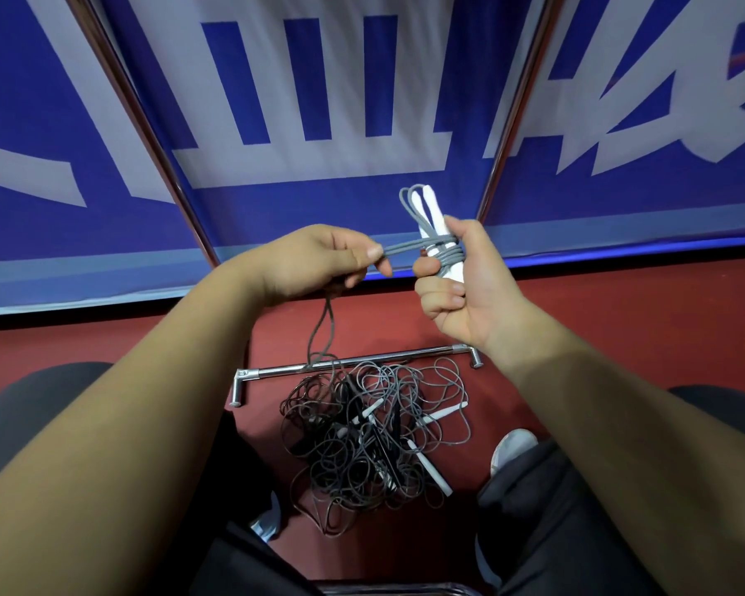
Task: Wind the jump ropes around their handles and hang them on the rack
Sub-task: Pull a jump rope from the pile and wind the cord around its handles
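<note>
Left hand pinches rope taut; right hand grips 2 handles.

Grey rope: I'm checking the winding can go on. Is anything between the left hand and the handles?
Nothing visible: the grey rope runs straight from the left hand to the handles in the right hand. Its slack drops into the tangled pile.

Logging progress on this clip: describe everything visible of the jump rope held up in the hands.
A thin grey cord, rubbery-looking, with two white handles held together roughly upright. Several turns circle the handles' middle; a loop rises beside their tips. The right hand grips their lower part; the left hand pinches the cord, taut between the hands. Doubled slack hangs from the left hand toward the tangled pile on the floor.
</note>
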A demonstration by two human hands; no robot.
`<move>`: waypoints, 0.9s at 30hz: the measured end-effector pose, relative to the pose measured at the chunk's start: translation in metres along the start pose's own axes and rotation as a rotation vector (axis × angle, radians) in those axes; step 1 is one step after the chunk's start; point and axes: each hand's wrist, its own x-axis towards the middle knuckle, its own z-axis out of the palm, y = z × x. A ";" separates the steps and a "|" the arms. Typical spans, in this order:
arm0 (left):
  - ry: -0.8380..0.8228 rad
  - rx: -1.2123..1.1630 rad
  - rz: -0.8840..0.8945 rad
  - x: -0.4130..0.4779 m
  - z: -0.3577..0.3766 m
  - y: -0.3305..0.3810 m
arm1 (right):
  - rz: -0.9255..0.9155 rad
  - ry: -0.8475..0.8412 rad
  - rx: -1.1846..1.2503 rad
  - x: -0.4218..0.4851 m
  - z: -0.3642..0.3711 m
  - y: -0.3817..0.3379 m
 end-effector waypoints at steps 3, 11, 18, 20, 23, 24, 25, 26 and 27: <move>-0.023 0.183 -0.037 -0.002 -0.001 0.001 | -0.021 0.012 -0.019 -0.002 0.002 -0.001; 0.053 0.346 -0.103 0.010 -0.003 -0.016 | 0.047 -0.057 -0.120 -0.006 0.003 0.003; 0.135 0.363 -0.097 0.014 -0.001 -0.032 | 0.299 -0.249 -0.269 -0.011 -0.001 0.010; 0.132 0.339 -0.073 0.014 0.004 -0.032 | 0.349 -0.331 -0.305 -0.012 -0.004 0.011; 0.137 0.289 -0.041 0.016 0.009 -0.032 | 0.415 -0.485 -0.307 -0.013 -0.006 0.013; 0.139 0.283 -0.033 0.016 0.009 -0.031 | 0.444 -0.534 -0.298 -0.013 -0.007 0.013; 0.134 0.284 -0.028 0.015 0.008 -0.030 | 0.474 -0.577 -0.292 -0.013 -0.008 0.013; 0.120 0.280 -0.012 0.015 0.006 -0.029 | 0.502 -0.609 -0.292 -0.013 -0.008 0.013; 0.095 0.257 0.014 0.013 0.005 -0.027 | 0.526 -0.630 -0.297 -0.014 -0.008 0.014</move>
